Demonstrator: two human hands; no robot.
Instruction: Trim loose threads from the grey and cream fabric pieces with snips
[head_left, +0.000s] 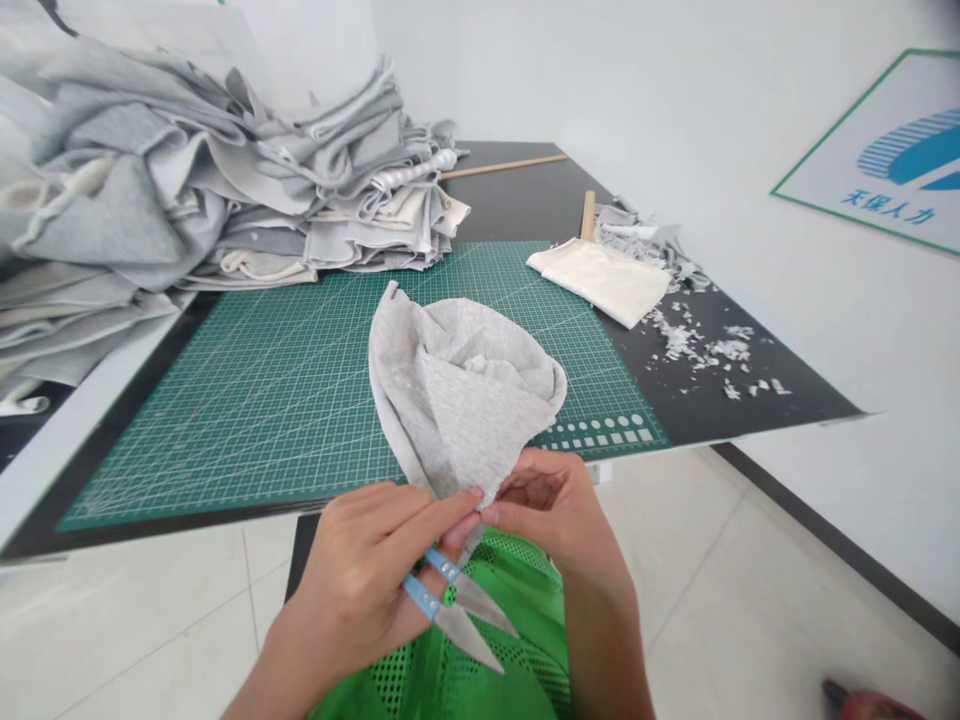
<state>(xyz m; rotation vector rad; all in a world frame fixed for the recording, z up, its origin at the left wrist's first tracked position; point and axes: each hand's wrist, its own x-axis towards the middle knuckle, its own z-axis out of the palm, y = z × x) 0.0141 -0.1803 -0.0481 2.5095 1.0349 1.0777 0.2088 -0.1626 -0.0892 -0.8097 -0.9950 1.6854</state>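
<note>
A light grey piece of knit fabric [480, 400] is bunched up in front of me, its far part resting over the cutting mat. My left hand [367, 560] pinches the fabric's near edge between thumb and finger. Tucked in that same hand is a pair of thread snips [457, 610] with blue handles, the blades apart and pointing down to the right. My right hand [562, 510] is closed on the fabric edge, its fingertips right beside those of the left; its curled fingers are partly hidden by the cloth.
A green cutting mat [247, 390] lies on the black table [510, 200]. Grey fabric pieces [225, 190] are heaped at the left. On the right are a folded cream cloth [600, 280], fabric scraps [682, 335] and a wooden stick [588, 213]. A white wall borders the right side.
</note>
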